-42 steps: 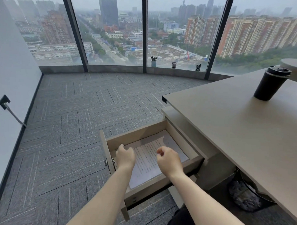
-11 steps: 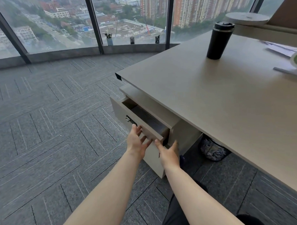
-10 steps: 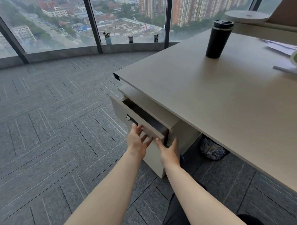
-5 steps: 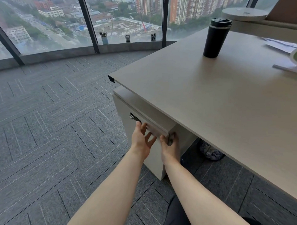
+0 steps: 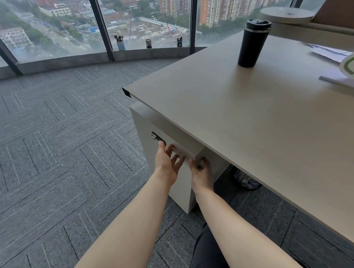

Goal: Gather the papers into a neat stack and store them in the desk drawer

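Observation:
The beige drawer (image 5: 182, 151) of the cabinet (image 5: 152, 128) under the desk (image 5: 252, 121) sits flush with the cabinet front. The papers are hidden inside it. My left hand (image 5: 166, 162) lies flat against the drawer front with its fingers spread. My right hand (image 5: 200, 169) rests at the drawer's right corner, fingers curled against the edge. A small black lock (image 5: 156, 137) is on the cabinet front, just left of my left hand.
A black travel mug (image 5: 252, 44) stands on the desk's far part. Loose sheets (image 5: 327, 52) and a white-and-green object (image 5: 350, 65) lie at the desk's right edge. Grey carpet (image 5: 62, 148) stretches left toward the windows. A dark bin (image 5: 245, 180) is under the desk.
The drawer was wide open with the papers in it, then slid inward under both hands. It now sits fully in the cabinet, hands still against its front.

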The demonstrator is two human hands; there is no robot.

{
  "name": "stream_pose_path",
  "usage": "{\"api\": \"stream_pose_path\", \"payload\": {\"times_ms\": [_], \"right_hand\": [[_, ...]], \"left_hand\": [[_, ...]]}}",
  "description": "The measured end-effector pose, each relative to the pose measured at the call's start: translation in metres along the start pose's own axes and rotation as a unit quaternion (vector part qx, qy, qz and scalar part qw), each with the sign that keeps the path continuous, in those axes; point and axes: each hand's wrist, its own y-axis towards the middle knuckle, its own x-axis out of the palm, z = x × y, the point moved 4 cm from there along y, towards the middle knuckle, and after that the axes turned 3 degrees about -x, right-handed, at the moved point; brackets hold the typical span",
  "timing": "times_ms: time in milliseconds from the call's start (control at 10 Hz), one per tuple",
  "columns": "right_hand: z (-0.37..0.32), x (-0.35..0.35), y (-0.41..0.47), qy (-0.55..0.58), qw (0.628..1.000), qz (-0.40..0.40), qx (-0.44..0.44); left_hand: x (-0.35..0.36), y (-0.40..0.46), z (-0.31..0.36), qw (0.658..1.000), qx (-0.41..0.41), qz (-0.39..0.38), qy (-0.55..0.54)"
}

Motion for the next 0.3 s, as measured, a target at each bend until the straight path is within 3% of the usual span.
{"api": "stream_pose_path", "payload": {"times_ms": [300], "right_hand": [[-0.011, -0.012, -0.007, -0.085, 0.995, -0.027, -0.042]], "left_hand": [[-0.006, -0.010, 0.000, 0.999, -0.013, 0.006, 0.046]]}}
